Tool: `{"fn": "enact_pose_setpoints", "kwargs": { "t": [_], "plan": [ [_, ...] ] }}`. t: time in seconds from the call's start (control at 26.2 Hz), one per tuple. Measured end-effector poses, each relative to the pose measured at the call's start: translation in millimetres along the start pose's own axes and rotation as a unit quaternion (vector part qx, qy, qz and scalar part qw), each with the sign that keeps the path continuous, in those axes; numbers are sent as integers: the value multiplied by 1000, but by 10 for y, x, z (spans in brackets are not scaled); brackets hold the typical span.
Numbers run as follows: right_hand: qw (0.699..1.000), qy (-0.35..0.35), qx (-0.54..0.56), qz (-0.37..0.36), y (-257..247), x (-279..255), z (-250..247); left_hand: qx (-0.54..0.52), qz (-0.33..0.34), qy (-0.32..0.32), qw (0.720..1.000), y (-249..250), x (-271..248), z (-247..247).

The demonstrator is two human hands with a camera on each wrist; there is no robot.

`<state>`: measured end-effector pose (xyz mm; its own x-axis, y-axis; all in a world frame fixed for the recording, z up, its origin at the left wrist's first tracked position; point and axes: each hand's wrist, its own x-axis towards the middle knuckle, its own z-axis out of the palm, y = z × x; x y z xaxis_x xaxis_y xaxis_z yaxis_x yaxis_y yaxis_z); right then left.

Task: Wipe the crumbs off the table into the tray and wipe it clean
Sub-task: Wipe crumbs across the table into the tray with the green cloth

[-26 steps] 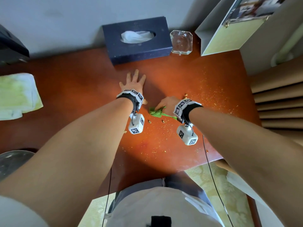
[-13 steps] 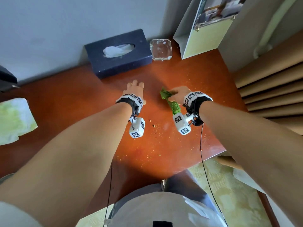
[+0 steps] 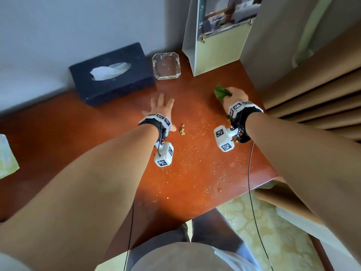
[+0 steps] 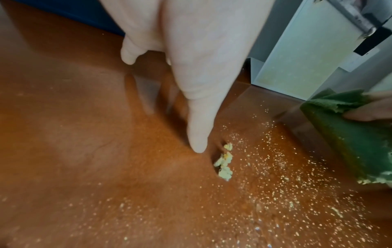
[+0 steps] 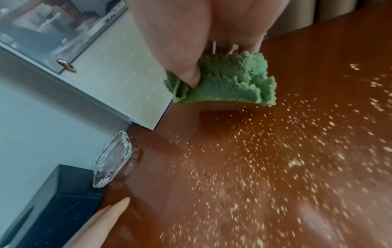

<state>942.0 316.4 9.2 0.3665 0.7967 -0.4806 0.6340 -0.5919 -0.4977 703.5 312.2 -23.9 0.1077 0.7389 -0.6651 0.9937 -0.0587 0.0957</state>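
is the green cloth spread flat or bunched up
Bunched up. The right hand pinches the green cloth into a crumpled wad, its folds sticking out past the fingers, over the crumb-dusted table.

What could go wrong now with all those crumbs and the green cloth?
The fine crumbs reach close to the table's near edge, so a wide sweep of the green cloth in the right hand might push some onto the floor. The glass tray sits far back beside the tissue box, so crumbs may miss it. The left hand lies flat beside the bigger crumb bits and could smear them.
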Motion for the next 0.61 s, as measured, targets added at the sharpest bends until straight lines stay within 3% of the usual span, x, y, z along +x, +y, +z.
{"fn": "enact_pose_setpoints", "kwargs": {
  "t": [0.19,0.42,0.61],
  "plan": [
    [998,24,-42,-42,-13,366,-50,-22,-29,-36,999,18,54,27],
    [993,-46,-91,-63,-120,637,98,-14,-29,-28,999,-16,80,50],
    [949,-132,-178,-224,-322,467,283,-18,-25,-21,999,-27,87,24]
  ]
}}
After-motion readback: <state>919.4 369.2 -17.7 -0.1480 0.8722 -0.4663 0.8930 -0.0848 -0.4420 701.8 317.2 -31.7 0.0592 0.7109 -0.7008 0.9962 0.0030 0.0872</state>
